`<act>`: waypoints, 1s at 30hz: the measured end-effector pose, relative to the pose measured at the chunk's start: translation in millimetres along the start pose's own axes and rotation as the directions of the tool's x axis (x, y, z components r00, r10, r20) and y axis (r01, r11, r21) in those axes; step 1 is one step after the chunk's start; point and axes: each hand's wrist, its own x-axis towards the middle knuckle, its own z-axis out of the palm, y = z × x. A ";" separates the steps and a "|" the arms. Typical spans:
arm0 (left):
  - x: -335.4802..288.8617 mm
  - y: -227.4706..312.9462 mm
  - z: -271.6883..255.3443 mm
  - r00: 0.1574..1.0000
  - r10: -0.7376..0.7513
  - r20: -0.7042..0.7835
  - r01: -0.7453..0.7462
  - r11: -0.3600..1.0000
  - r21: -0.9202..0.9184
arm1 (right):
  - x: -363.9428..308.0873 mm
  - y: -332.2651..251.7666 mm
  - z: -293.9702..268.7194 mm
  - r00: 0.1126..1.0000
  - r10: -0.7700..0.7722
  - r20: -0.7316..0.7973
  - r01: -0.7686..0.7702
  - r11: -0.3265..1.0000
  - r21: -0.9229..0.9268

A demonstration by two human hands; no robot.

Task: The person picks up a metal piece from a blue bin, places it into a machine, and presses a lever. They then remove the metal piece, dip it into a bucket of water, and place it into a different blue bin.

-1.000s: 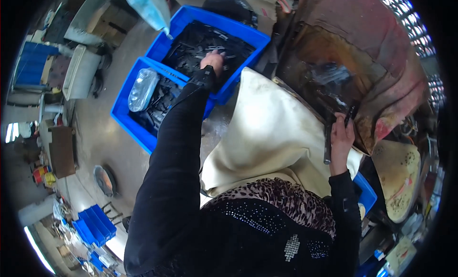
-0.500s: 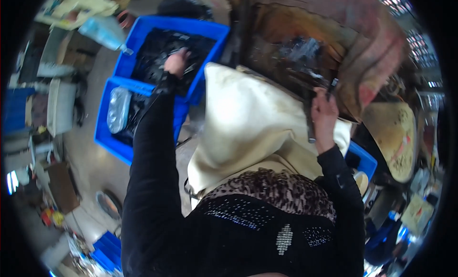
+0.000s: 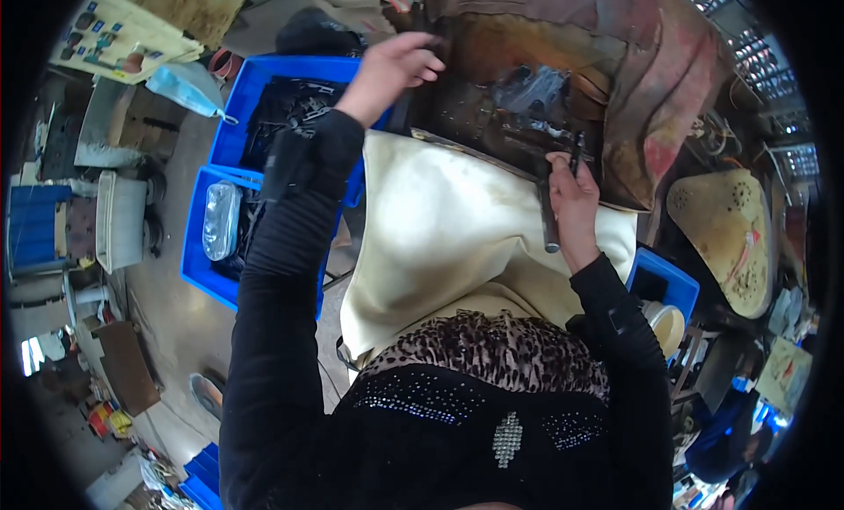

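Observation:
My left hand [image 3: 396, 70] is raised over the right edge of a blue bin [image 3: 294, 63] of dark metal pieces. Its fingers are curled, with a small dark thing at the fingertips that I cannot make out. At the near edge of a dark, worn work tray [image 3: 466, 101], my right hand [image 3: 573, 198] is closed round a slim dark piece [image 3: 578, 151] that sticks up from the fingers. A dark metal bar [image 3: 549, 213] with a rounded end lies along its thumb side; whether the hand grips it too, I cannot tell. Clear plastic [image 3: 532, 90] lies in the tray.
A cream apron [image 3: 440, 202] covers my lap below the tray. Another blue bin [image 3: 198, 259] at the left holds a clear plastic pouch [image 3: 221, 220]. Reddish cloth [image 3: 673, 97] drapes the tray's right side. At the right are a blue box [image 3: 673, 281] and a worn pale seat [image 3: 721, 237].
My left hand has come up out of the dark pieces in the far blue bin and moved right, toward the tray. My right hand stays at the tray's edge, the dark piece now more upright.

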 end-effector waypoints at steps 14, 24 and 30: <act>66.1 -102.3 108.1 0.847 0.091 0.524 -0.426 0.706 0.566 | -50.5 -19.0 -50.4 0.897 0.034 0.440 0.139 0.924 -0.355; 65.4 -110.6 108.6 0.810 0.061 0.583 -0.496 0.601 0.626 | -56.4 -35.5 -48.9 0.729 -0.214 0.650 0.649 0.520 -0.555; 39.7 -67.9 99.0 0.787 0.184 0.589 -0.604 0.423 0.676 | -63.8 -30.1 -43.0 0.691 -0.262 0.674 0.722 0.286 -0.630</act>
